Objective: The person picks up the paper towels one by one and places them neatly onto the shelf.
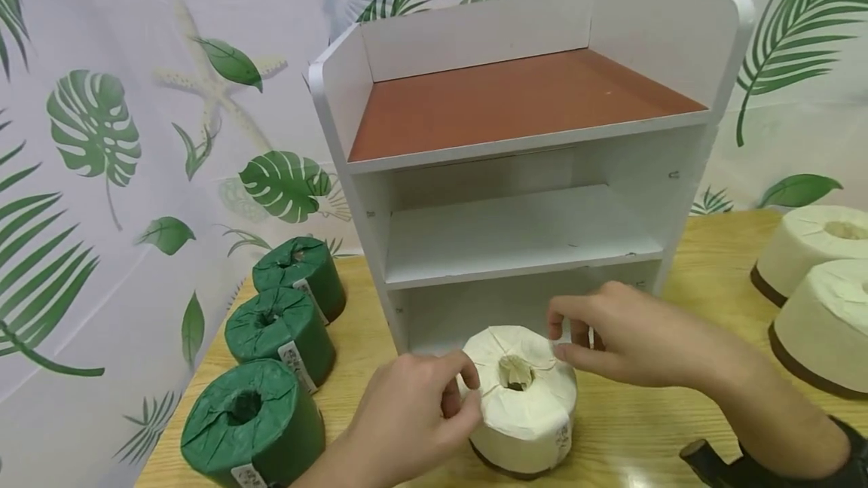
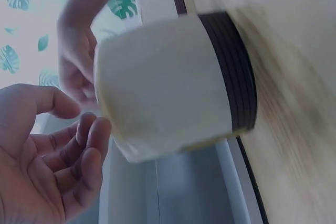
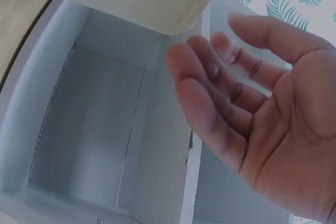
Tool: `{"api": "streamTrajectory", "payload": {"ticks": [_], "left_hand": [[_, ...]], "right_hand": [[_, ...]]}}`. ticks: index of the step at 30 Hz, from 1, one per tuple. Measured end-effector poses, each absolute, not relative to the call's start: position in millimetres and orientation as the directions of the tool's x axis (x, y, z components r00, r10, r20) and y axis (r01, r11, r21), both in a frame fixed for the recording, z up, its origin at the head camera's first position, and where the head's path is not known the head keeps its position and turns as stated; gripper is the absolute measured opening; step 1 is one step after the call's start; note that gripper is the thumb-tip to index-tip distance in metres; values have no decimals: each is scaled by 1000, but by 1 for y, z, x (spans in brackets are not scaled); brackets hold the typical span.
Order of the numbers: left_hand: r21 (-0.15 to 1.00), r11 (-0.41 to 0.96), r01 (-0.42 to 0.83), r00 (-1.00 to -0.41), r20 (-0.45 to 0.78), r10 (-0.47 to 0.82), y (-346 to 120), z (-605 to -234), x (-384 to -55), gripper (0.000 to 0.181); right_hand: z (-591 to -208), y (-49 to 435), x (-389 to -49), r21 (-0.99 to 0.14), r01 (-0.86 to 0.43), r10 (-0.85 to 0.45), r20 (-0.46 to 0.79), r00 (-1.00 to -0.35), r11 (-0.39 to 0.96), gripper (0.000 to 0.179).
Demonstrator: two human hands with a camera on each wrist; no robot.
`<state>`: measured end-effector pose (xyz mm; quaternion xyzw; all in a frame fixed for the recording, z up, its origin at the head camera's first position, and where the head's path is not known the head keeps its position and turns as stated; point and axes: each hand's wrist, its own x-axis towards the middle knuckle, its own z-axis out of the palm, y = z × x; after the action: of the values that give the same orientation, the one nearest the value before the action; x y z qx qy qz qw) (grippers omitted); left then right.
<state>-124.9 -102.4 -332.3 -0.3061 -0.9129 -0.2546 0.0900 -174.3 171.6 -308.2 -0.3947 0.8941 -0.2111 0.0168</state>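
A cream paper-wrapped roll (image 1: 525,435) with a dark brown band round its base stands on the table in front of the small shelf unit (image 1: 522,145). Its centre hole faces up. My left hand (image 1: 423,409) hovers at the roll's left upper edge, fingers loosely bent and holding nothing. On the far right side of its top, my right hand (image 1: 624,333) hangs with relaxed, slightly curled fingers. In the left wrist view, the left fingertips lie right by the roll's (image 2: 163,87) top edge. The right wrist view shows the right palm (image 3: 299,129) with nothing in it.
Several green wrapped rolls (image 1: 264,424) line the table's left side. Two more cream rolls (image 1: 827,322) stand at the right. The shelf has a red-brown top (image 1: 515,104) with raised sides and a middle shelf board (image 1: 515,236). A leaf-patterned backdrop (image 1: 163,164) hangs behind.
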Motion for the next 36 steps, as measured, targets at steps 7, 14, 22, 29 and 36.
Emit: {"api": "streamTrajectory", "payload": {"ticks": [7, 14, 22, 29, 36], "left_hand": [[399, 681, 614, -789, 292, 541, -92, -338, -120, 7], [428, 733, 529, -848, 237, 474, -93, -339, -126, 7], [402, 759, 512, -859, 253, 445, -104, -332, -137, 10], [389, 738, 552, -832, 321, 453, -108, -325, -128, 4], [398, 689, 606, -795, 337, 504, -103, -325, -119, 8]], "right_hand": [[-315, 166, -181, -401, -729, -757, 121, -642, 555, 9], [-319, 165, -185, -435, -753, -791, 134, -597, 494, 9], [-319, 160, -179, -476, -749, -812, 115, -572, 460, 11], [-315, 160, -173, -358, -814, -790, 257, -557, 457, 18], [-313, 156, -177, -340, -770, -736, 253, -628, 540, 9]]}}
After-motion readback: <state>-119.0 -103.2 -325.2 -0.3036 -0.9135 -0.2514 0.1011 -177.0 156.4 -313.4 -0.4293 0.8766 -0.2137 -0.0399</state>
